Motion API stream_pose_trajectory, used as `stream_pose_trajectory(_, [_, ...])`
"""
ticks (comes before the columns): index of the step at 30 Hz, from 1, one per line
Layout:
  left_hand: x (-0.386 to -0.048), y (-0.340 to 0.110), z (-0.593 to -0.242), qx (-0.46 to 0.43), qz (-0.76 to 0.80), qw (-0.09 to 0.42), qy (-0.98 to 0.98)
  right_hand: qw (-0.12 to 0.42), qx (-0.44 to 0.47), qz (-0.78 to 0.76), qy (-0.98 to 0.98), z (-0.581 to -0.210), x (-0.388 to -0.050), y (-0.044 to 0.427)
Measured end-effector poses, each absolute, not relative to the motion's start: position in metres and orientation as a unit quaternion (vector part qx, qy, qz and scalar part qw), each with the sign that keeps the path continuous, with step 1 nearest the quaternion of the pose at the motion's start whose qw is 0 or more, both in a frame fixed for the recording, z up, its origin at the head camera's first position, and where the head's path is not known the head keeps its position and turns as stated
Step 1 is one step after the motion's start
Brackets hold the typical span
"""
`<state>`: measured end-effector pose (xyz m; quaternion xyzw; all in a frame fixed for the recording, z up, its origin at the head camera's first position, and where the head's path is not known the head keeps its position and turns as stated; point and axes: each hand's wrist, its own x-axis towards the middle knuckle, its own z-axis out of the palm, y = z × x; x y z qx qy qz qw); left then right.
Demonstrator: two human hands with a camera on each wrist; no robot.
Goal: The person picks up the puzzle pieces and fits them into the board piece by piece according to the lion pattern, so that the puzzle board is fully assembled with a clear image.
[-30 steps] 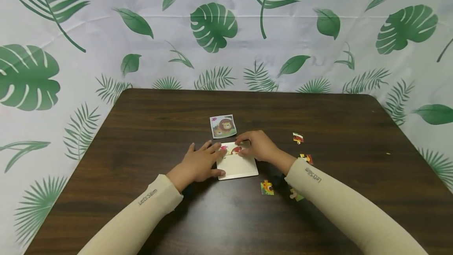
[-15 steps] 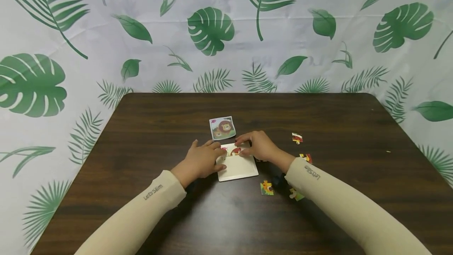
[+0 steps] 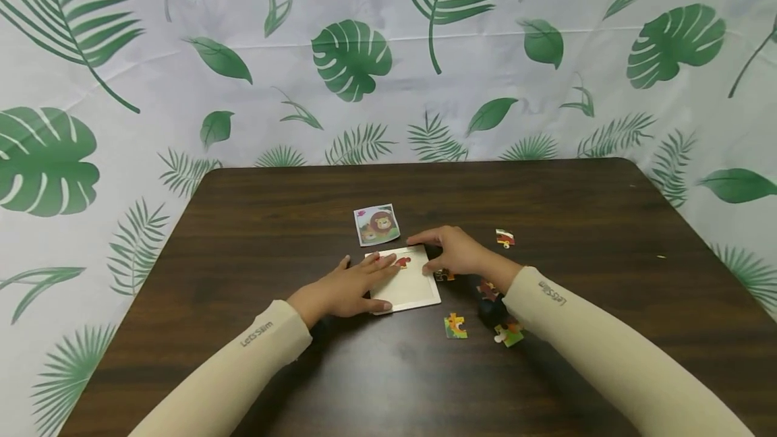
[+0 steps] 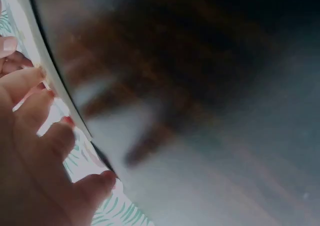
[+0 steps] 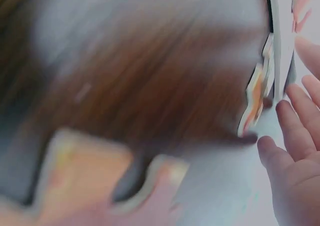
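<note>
A pale square puzzle board (image 3: 413, 290) lies on the dark table in the head view. Set in its top row are puzzle pieces, one with a red shape (image 3: 403, 262); others are partly covered by fingers. My left hand (image 3: 349, 288) rests on the board's left side, fingers spread. By the upper right edge is my right hand (image 3: 458, 253), fingers apart and nothing visible between them. Under that hand a dark loose puzzle piece (image 3: 445, 275) partly shows. The right wrist view shows the right hand (image 5: 297, 141) with loosely bent fingers beside the board edge (image 5: 284, 36).
A picture card with lions (image 3: 376, 224) lies beyond the board. Loose puzzle pieces are on the right: a red one (image 3: 505, 238), a yellow-green one (image 3: 455, 326), a green one (image 3: 508, 334) and a partly hidden red one (image 3: 487, 290). A leaf-patterned cloth (image 3: 255, 113) hangs behind.
My right hand has left the red piece in the board and shifted right to the board's edge, its fingers spreading. My left hand stays on the board, its fingers now flatter.
</note>
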<state>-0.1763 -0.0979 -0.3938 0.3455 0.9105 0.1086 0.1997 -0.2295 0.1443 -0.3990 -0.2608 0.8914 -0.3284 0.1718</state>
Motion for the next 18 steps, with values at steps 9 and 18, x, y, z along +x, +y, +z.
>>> stream_pose_trajectory(9, [-0.176, -0.095, -0.394, 0.324, 0.076, 0.21, 0.919, 0.183, -0.252, -0.321, 0.895, -0.397, -0.23, 0.16])
stream_pose_trajectory(18, [-0.174, -0.091, -0.396, 0.325, 0.021, 0.227, 0.918, 0.183, -0.246, -0.317, 0.898, -0.399, -0.23, 0.171])
